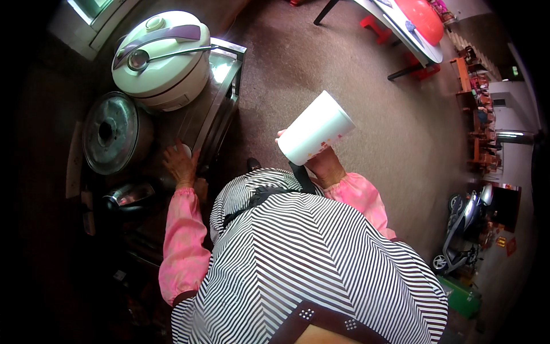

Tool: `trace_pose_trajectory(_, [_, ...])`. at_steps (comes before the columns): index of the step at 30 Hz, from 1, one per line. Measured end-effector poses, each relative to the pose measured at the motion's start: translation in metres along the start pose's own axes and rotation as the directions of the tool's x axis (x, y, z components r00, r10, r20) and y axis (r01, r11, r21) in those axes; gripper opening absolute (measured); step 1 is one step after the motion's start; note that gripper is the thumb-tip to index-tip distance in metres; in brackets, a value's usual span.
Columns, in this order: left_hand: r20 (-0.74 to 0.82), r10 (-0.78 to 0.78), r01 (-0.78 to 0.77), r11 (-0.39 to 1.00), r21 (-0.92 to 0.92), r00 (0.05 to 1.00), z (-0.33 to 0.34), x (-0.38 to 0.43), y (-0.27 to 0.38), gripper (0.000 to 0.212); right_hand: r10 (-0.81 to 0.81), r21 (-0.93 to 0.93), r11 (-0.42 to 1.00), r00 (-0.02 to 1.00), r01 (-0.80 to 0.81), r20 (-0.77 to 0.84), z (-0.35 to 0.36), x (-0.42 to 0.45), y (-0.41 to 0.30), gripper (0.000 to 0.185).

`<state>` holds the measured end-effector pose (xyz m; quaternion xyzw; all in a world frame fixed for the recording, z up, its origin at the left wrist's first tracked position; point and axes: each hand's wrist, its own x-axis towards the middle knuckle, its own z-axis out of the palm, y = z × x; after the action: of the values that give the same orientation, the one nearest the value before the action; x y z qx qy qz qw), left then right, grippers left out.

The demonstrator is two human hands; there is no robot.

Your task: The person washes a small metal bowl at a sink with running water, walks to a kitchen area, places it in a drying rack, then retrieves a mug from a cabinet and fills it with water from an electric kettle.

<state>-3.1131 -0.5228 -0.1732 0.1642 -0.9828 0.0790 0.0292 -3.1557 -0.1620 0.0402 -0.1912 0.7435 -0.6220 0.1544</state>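
Note:
A tall white paper cup (317, 129) with small red and orange marks is held tilted by my right hand (322, 163), which is partly hidden behind it. My left hand (179, 164) reaches over the low metal stand (195, 116) at the left, its fingers around or on a small white round thing (186, 150); the hand hides most of it, so its kind and the hold are unclear. Beyond that hand are a metal pot with a lid (112, 133) and a large white rice cooker (161, 60) with a ladle (172, 53) lying across its lid. Pink sleeves cover both forearms.
A shiny electric kettle (129, 195) stands near my left forearm. A table (414, 47) bearing a red bowl-shaped thing (420, 21) is at the upper right, with red stools (376, 29) by it. A motor scooter (457, 232) and a green box (459, 296) are at the far right.

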Motion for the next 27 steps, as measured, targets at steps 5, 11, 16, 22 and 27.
trace_pose_trajectory(5, [-0.163,0.039,-0.16,0.51,-0.845,0.986,-0.163,0.004,0.082,0.058,0.183,0.439,0.888,0.981,-0.138,-0.063,0.001,-0.006,0.021,0.027])
trace_pose_trajectory(11, [-0.213,0.526,-0.12,-0.204,-0.971,0.824,-0.257,-0.015,0.16,0.063,0.331,0.932,0.339,0.944,-0.129,0.01,-0.006,-0.011,0.053,0.033])
trace_pose_trajectory(16, [-0.044,0.627,0.243,-0.365,-0.899,0.778,-0.256,-0.011,0.161,0.056,0.367,0.908,0.403,0.929,-0.117,-0.044,-0.005,-0.012,0.057,0.03])
trace_pose_trajectory(22, [0.042,0.644,0.365,-0.378,-0.851,0.764,-0.263,-0.01,0.152,0.051,0.358,0.838,0.53,0.931,-0.134,-0.078,-0.002,-0.014,0.049,0.026])
trace_pose_trajectory(27, [0.064,0.638,0.399,-0.398,-0.826,0.768,-0.263,-0.01,0.147,0.051,0.333,0.739,0.653,0.94,-0.167,-0.081,-0.001,-0.014,0.045,0.022])
